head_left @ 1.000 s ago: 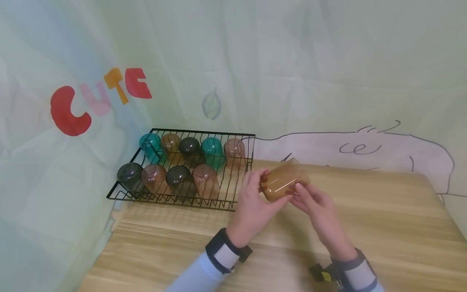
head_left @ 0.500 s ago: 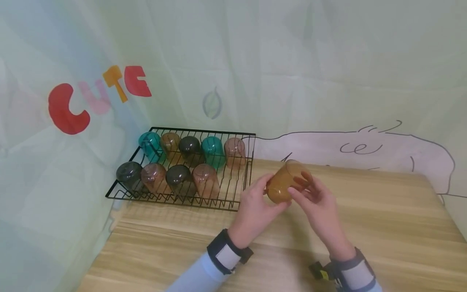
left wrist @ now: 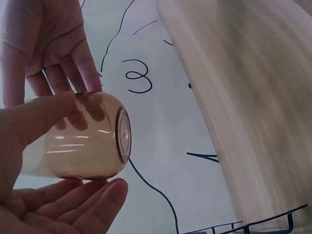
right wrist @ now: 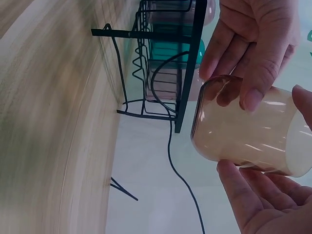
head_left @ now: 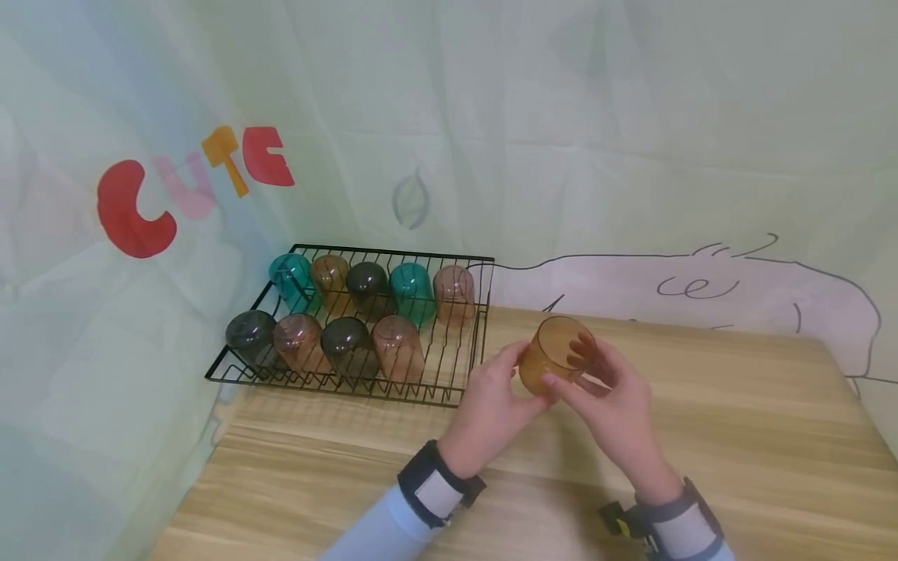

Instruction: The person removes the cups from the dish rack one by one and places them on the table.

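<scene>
Pale green cloth backdrop [head_left: 631, 117], ×1, fills your rear and left. Wood-grain tabletop [head_left: 737, 436], ×1, lies below. Black wire rack [head_left: 393, 252], rectangular, ×1, stands at the table's rear L. Red, pink & orange lettering [head_left: 135, 226], 4 letters, upper L on the cloth, reads "CUTE". Your hands, ×2, are both on one tumbler: your L hand [head_left: 489, 407] grips near its base, thumb one side, fingers opp.; your R hand [head_left: 624, 413] pinches its wall, thumb nearest you, fingers beyond. Black wrist straps [head_left: 417, 467] w/ grey patches, ×2, one per arm. Tinted see-through tumblers, cylindrical, 10 total. On rack, 9, mouth down: 5 rear, 4 front, viz. teal tumblers [head_left: 411, 292] ×2, dark grey tumblers [head_left: 345, 335] ×3, pink tumblers [head_left: 395, 335] ×3, brown tumbler [head_left: 330, 271] ×1. In your hands, 1: amber tumbler [head_left: 540, 362], above the table, R of rack, tilted, mouth up toward you. Its round base mark [left wrist: 125, 134] is too faint to read.
</scene>
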Motion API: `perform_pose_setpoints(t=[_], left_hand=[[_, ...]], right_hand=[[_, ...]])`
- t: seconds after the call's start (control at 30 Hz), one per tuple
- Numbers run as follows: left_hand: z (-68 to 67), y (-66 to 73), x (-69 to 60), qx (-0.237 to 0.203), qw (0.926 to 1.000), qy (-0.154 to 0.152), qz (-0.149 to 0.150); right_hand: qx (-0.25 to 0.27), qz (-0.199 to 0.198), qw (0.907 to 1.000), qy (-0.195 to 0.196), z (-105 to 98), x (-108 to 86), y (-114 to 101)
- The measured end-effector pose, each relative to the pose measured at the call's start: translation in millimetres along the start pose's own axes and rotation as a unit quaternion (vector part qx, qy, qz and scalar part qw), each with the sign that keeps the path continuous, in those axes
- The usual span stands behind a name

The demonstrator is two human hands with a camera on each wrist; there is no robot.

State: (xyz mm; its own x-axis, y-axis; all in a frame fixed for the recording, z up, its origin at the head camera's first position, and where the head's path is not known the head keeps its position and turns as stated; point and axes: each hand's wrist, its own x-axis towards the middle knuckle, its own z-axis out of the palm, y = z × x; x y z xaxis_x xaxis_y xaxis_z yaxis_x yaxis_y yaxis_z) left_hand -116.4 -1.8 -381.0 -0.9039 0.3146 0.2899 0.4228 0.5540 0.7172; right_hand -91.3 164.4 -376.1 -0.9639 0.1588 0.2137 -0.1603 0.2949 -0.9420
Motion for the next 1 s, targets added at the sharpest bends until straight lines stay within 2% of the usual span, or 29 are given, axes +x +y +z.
perform_pose_setpoints(t=[0.2,0.3,0.4,0.5,0.63,0.73,0.87,1.0], left_hand=[[-5.8,2.5,3.4,0.028,0.9995,0.005,0.01],[-11.6,3.0,4.6,0.038,0.9992,0.009,0.0],[-18.1,2.2,6.1,0.043,0.9989,0.014,-0.011],[-25.8,0.2,7.5,0.05,0.9982,0.026,-0.02],[-38.2,-5.7,9.2,0.067,0.9961,0.053,-0.021],[-47.7,-13.1,10.5,0.087,0.9927,0.082,-0.014],[-58.9,-23.8,10.4,0.102,0.9885,0.111,-0.004],[-67.3,-30.9,7.3,0.118,0.9856,0.121,-0.005]], right_hand=[[-0.026,-0.005,0.9995,0.016,-8.6,-3.1,-21.7],[-0.034,-0.006,0.9991,0.025,-15.7,-1.7,-23.1],[-0.043,-0.001,0.9984,0.036,-25.5,3.4,-14.0],[-0.048,0.004,0.9976,0.05,-39.8,11.1,4.0],[-0.078,0.01,0.994,0.076,-64.4,19.9,25.7],[-0.108,0.022,0.9893,0.096,-83.7,24.1,34.3],[-0.122,0.049,0.9851,0.111,-109.7,29.1,43.6],[-0.148,0.093,0.9763,0.128,-137.7,33.9,51.8]])
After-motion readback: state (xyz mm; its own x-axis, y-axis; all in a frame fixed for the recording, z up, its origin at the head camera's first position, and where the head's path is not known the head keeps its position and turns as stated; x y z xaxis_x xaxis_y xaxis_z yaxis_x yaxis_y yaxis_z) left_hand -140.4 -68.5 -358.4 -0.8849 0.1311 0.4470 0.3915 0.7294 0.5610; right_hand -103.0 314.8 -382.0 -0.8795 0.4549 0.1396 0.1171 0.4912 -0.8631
